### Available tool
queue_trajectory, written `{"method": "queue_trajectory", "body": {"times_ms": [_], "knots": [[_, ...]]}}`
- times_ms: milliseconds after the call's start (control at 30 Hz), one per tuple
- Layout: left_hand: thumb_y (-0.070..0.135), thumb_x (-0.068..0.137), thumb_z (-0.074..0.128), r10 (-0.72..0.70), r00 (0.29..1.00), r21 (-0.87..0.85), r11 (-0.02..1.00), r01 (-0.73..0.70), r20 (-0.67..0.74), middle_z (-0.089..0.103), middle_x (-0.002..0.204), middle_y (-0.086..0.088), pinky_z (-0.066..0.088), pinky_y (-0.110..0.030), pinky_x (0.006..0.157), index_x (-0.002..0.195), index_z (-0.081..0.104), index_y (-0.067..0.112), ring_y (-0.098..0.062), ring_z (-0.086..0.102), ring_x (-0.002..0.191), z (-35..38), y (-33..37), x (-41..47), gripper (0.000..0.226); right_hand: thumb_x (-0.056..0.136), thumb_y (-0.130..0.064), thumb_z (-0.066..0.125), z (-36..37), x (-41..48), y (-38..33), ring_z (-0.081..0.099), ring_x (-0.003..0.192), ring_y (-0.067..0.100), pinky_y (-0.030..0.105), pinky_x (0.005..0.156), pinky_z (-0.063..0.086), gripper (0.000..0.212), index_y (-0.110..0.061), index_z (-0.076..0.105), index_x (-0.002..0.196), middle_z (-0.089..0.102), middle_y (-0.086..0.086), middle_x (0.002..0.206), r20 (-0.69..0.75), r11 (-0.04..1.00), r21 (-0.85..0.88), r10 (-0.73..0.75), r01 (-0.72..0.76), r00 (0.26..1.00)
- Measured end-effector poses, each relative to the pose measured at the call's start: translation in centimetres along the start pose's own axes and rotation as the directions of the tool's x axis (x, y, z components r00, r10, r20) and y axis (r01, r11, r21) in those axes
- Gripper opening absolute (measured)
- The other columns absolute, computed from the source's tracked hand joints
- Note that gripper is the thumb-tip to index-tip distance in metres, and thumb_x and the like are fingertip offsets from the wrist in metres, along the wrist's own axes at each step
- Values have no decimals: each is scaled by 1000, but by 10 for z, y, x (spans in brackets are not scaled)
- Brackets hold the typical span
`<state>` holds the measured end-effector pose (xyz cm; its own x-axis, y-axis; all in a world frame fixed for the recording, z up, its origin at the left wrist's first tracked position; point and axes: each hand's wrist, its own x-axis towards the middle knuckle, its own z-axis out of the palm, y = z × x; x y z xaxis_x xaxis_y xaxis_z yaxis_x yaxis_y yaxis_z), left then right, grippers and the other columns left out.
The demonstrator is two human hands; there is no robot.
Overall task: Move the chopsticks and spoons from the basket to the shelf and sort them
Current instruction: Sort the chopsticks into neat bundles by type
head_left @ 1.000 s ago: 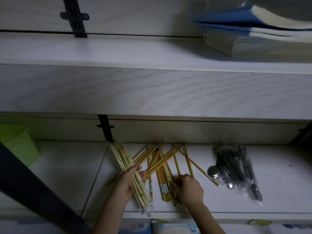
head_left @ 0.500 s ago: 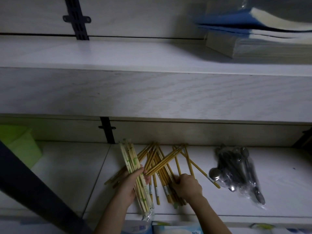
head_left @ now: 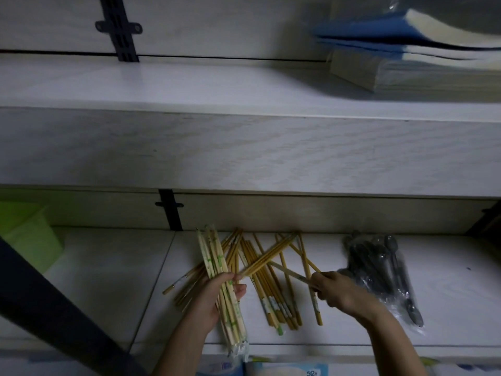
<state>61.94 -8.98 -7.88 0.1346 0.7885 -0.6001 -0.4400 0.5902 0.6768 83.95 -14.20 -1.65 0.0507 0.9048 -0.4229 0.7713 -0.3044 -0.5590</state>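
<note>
head view, dim light. lower shelf (head_left: 447, 299) runs across the bottom third of the frame, white surface.

left hand (head_left: 217, 294), lower centre of frame: fingers curled tight around a bundle of plastic-wrapped pale chopsticks (head_left: 214, 256). the bundle runs from the shelf's front edge up toward the back wall, leaning slightly left at the top; its wrapper ends overhang the front edge at the bottom.

right hand (head_left: 339, 291), right of centre: fingers pinched shut on a single pale chopstick (head_left: 287, 272), which slants up-left from the hand across the loose pile.

loose yellow chopsticks (head_left: 271, 294) lie between and behind the two hands, crossing one another in a fan; several lie roughly parallel with printed ends toward the shelf front. a few more stick out to the lower left, behind the left hand. one group of yellow sticks slants from the left thumb up to the right.

bagged spoons (head_left: 379, 270), dark metal in clear plastic, lie on the shelf right of the right hand, just beside it; contact cannot be told.

green container (head_left: 24, 234) at far left edge. upper shelf (head_left: 189, 85) carries stacked paper and a blue-covered book (head_left: 379, 25) at upper right. dark wall bracket (head_left: 169, 210) at the back of the lower shelf, above the bundle.
</note>
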Motion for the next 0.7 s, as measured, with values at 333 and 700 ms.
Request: {"method": "queue_trajectory", "body": {"times_ms": [333,700], "knots": [[0,88,52,-5,994,4,1000,4,108,67,92,-21,59,-33,70,91,59,-2,-30,64,81,2,4,-16,8,101,-26,28,-24,-32,-18,43,65,5,22,67,36,33,-26,48,74,46,-10,73,-30,983,-3,-185,185,982],[17,93,52,-29,996,-27,999,32,80,62,64,-6,47,-28,62,82,60,7,-16,61,61,-6,4,-14,16,100,-41,28,98,13,-56,59,94,26,33,74,42,31,-19,49,106,63,12,107,54,966,2,-257,257,965]]}}
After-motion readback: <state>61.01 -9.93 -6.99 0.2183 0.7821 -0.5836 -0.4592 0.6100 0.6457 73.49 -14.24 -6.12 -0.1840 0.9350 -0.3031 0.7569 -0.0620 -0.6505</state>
